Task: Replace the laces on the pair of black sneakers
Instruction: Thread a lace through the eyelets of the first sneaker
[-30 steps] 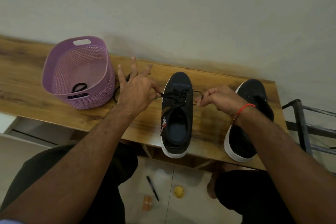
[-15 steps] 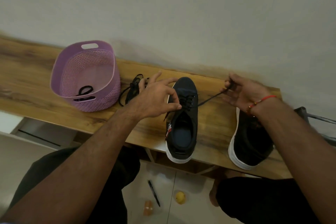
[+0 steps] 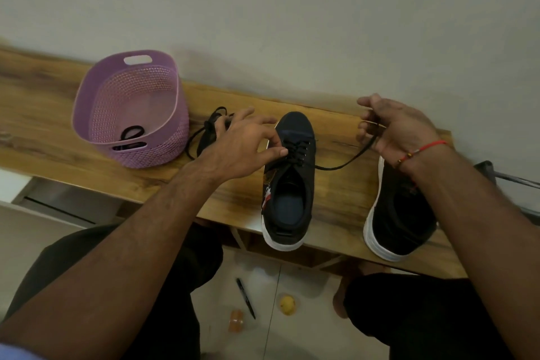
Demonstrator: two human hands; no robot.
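Note:
A black sneaker with a white sole (image 3: 292,184) stands in the middle of the wooden table (image 3: 58,131), toe toward the wall, with a black lace (image 3: 342,165) threaded through its upper eyelets. My left hand (image 3: 242,149) pinches the lace at the eyelets with thumb and forefinger. My right hand (image 3: 394,126) grips the lace's free end, drawn out to the right. The second black sneaker (image 3: 400,219) lies at the right, partly under my right forearm. A loose black lace (image 3: 204,131) lies bunched behind my left hand.
A purple perforated basket (image 3: 131,114) stands at the left with a black lace (image 3: 131,133) in its bottom. A wall runs along the table's far edge. A metal frame (image 3: 514,181) is at the right. On the floor lie a pen (image 3: 246,298) and small objects.
My right hand has pulled the lace end farther right and up. My left hand has shifted from the shoe's left side onto the eyelets. The view has shifted slightly.

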